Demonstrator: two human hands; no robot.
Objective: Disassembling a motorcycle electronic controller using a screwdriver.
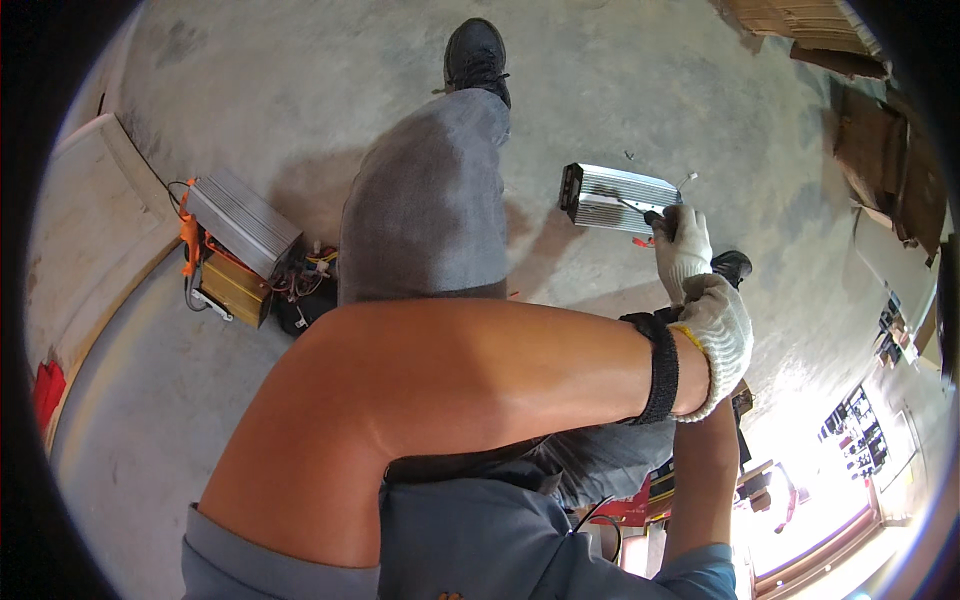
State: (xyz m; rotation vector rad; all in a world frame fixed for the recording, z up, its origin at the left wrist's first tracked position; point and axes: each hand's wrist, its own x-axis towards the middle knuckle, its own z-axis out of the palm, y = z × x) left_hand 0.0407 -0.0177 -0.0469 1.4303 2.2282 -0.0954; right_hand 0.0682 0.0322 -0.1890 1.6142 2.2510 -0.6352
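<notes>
Grey concrete floor [270, 90] ran all round the silver finned case [625, 183], which lay flat on it. Pale board [105, 230] stood far left of the case. Brown cardboard [870, 145] sat well to the case's right, pieces overlapping. Grey trouser leg [430, 200] stretched out left of the case, black shoe [475, 58] at its end, farther up and left of the case. Second finned box [243, 222], also silver, was well left of the case, tilted, resting against a gold box [235, 285]; wires [315, 270] bunched next to both.

Hands were together, both in white knit gloves, just off the case's lower right corner. Left hand [722, 330], black strap [660, 368] on its wrist, lay over the right one's wrist; couldn't tell if its fingers gripped. Right hand [684, 245] was nearer the case, clamped on the dark handle of a screwdriver [636, 207]. Shaft pointed left across the case's top; couldn't tell if the tip touched.

Small stuff: orange connector [190, 235] far left of the case, by the second finned box. Red plug [642, 241] just below the case's lower edge. White plug [690, 178] off its right end. Tiny dark piece [629, 155] just above it, too small to identify.
</notes>
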